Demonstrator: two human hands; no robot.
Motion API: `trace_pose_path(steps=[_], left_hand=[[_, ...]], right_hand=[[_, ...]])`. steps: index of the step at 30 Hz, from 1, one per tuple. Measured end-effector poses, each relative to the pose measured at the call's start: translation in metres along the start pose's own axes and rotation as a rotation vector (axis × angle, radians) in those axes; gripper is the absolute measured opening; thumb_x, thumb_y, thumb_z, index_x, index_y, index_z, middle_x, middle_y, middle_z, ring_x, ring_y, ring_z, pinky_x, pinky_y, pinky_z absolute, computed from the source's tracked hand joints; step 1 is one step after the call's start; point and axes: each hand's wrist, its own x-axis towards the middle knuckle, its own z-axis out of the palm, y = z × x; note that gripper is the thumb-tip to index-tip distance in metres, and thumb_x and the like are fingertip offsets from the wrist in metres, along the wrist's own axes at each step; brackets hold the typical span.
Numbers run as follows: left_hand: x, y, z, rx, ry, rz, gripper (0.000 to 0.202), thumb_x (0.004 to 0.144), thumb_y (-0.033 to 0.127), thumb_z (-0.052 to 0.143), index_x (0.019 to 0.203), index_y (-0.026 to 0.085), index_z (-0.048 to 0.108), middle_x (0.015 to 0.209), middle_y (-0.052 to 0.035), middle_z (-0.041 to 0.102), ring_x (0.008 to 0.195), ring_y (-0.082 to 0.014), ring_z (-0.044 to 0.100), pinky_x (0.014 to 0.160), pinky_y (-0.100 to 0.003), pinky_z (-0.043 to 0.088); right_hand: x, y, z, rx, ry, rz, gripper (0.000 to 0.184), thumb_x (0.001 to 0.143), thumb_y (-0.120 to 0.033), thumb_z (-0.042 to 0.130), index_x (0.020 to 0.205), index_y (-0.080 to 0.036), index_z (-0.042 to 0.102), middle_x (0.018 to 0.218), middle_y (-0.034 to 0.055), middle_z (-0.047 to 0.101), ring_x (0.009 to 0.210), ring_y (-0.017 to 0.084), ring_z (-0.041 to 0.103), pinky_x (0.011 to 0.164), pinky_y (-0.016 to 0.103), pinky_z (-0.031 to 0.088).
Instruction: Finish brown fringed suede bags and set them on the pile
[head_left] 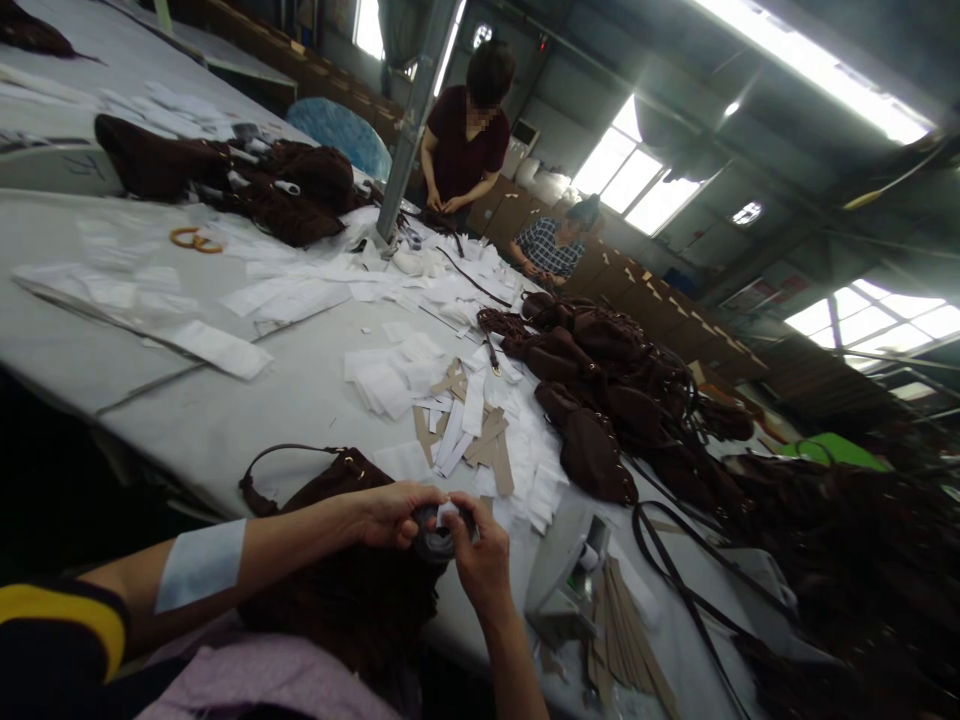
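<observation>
Just above the near table edge, my left hand (390,512) and my right hand (482,553) meet around a dark grey coil (435,545), possibly a rolled strap. Both hands have their fingers closed on it. A small white piece (447,513) sits at its top, under my right thumb. Below my hands lies a dark brown bag (337,477) with a short handle (259,465), partly covered by my left forearm. The lower part of this bag hangs in shadow toward my lap. A pale rectangular sheet (201,565) lies on my left forearm.
Beige and white strips (491,445) lie beyond my hands. At the right stand a grey dispenser (566,575), more beige strips (626,640) and a heap of brown bags (600,400). A metal post (420,120) rises from the table. Two people work at the far side.
</observation>
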Motion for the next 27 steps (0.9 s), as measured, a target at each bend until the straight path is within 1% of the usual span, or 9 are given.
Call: trace_pose_path(steps=[3,5,6,9,13,15,20,23,27], left_hand=[[0.001,-0.003,0.006,0.108,0.096,0.161,0.025,0.075,0.037,0.060,0.070,0.014,0.053,0.053,0.0056,0.052,0.026,-0.0024,0.032,0.026,-0.016,0.021],[0.003,-0.008,0.010,0.132,0.137,0.267,0.027,0.075,0.040,0.060,0.074,0.015,0.051,0.057,0.0053,0.054,0.024,-0.0033,0.035,0.025,-0.016,0.022],[0.005,-0.012,0.011,0.134,0.139,0.297,0.028,0.076,0.042,0.059,0.076,0.015,0.050,0.058,0.0052,0.055,0.024,-0.0035,0.036,0.025,-0.016,0.022],[0.009,-0.021,0.013,0.142,0.135,0.327,0.031,0.076,0.045,0.059,0.079,0.016,0.049,0.059,0.0054,0.056,0.023,-0.0037,0.038,0.024,-0.015,0.019],[0.009,-0.025,0.015,0.168,0.118,0.341,0.031,0.077,0.044,0.060,0.078,0.016,0.047,0.058,0.0058,0.055,0.021,-0.0030,0.036,0.023,-0.015,0.016],[0.008,-0.025,0.017,0.183,0.114,0.354,0.031,0.077,0.044,0.059,0.078,0.016,0.047,0.058,0.0058,0.055,0.021,-0.0026,0.035,0.022,-0.015,0.015],[0.008,-0.027,0.018,0.209,0.144,0.378,0.030,0.078,0.044,0.058,0.080,0.017,0.046,0.057,0.0062,0.055,0.020,-0.0030,0.035,0.022,-0.015,0.015],[0.008,-0.030,0.019,0.222,0.141,0.393,0.030,0.078,0.044,0.059,0.081,0.017,0.046,0.057,0.0064,0.055,0.020,-0.0028,0.035,0.022,-0.015,0.016],[0.008,-0.031,0.022,0.235,0.151,0.406,0.030,0.077,0.044,0.059,0.078,0.017,0.046,0.056,0.0067,0.054,0.021,-0.0029,0.035,0.022,-0.015,0.015]], right_hand=[[-0.006,-0.001,-0.001,-0.091,0.213,0.000,0.028,0.082,-0.038,0.062,0.102,-0.018,0.063,0.103,0.0099,0.068,0.098,0.022,0.062,0.087,0.035,0.048],[-0.014,-0.006,-0.003,-0.128,0.356,0.080,0.029,0.081,-0.043,0.062,0.093,-0.016,0.065,0.092,0.0094,0.068,0.088,0.022,0.063,0.080,0.033,0.049],[-0.018,-0.010,-0.004,-0.121,0.368,0.144,0.030,0.083,-0.045,0.059,0.087,-0.016,0.065,0.082,0.0071,0.068,0.078,0.020,0.063,0.073,0.030,0.049],[-0.028,-0.023,-0.005,-0.033,0.219,0.338,0.040,0.088,-0.049,0.050,0.073,-0.017,0.067,0.057,0.0006,0.061,0.054,0.014,0.055,0.053,0.024,0.042],[-0.028,-0.032,-0.003,0.131,0.093,0.473,0.043,0.083,-0.054,0.054,0.070,-0.016,0.069,0.053,0.0002,0.060,0.049,0.012,0.051,0.049,0.022,0.039],[-0.027,-0.031,-0.003,0.167,0.079,0.501,0.043,0.081,-0.055,0.055,0.067,-0.016,0.068,0.055,0.0011,0.062,0.049,0.013,0.052,0.049,0.022,0.039],[-0.032,-0.024,-0.007,0.052,0.110,0.564,0.039,0.076,-0.056,0.062,0.071,-0.018,0.071,0.055,0.0020,0.064,0.050,0.015,0.056,0.047,0.023,0.039],[-0.036,-0.022,-0.005,0.236,0.050,0.578,0.039,0.078,-0.054,0.059,0.072,-0.017,0.071,0.052,0.0010,0.062,0.045,0.013,0.053,0.044,0.022,0.038],[-0.034,-0.027,0.001,0.368,0.073,0.523,0.036,0.081,-0.049,0.059,0.073,-0.016,0.068,0.054,0.0002,0.061,0.046,0.011,0.051,0.044,0.021,0.038]])
